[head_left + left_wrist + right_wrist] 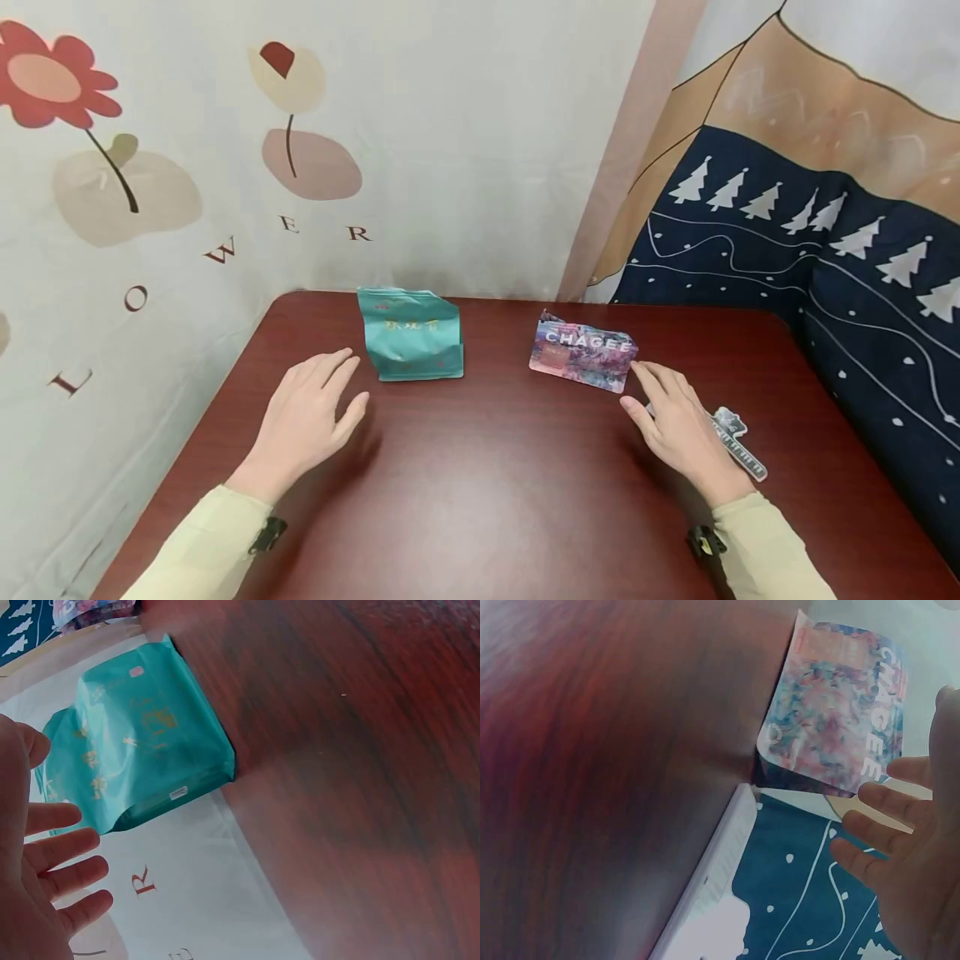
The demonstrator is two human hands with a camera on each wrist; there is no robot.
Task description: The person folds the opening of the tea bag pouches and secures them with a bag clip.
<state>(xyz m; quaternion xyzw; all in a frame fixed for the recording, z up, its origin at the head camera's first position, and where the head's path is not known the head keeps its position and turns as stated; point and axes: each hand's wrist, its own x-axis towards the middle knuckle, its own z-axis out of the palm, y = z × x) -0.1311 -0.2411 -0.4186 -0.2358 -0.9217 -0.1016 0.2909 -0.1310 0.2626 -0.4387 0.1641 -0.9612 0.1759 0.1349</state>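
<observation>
Left hand (303, 417) and right hand (678, 429) are outstretched, nothing gripped. The CHAGEE pouch (581, 357) could be toppled by a nudge.

Person's right hand (911, 847) in at right edge, 4 fingers loosely extended toward the pouch (836, 709). Fingertips right by its lower corner; can't tell if touching. Pouch is mottled blue-pink, "CHAGEE" in white running down 1 side, salmon patch near the top. Pale strip (716, 881) with faint marks at lower middle, its lower part washed out. Dark red-brown table (607, 750) fills the left; navy cloth (780, 855) below, white lines and dots.
</observation>
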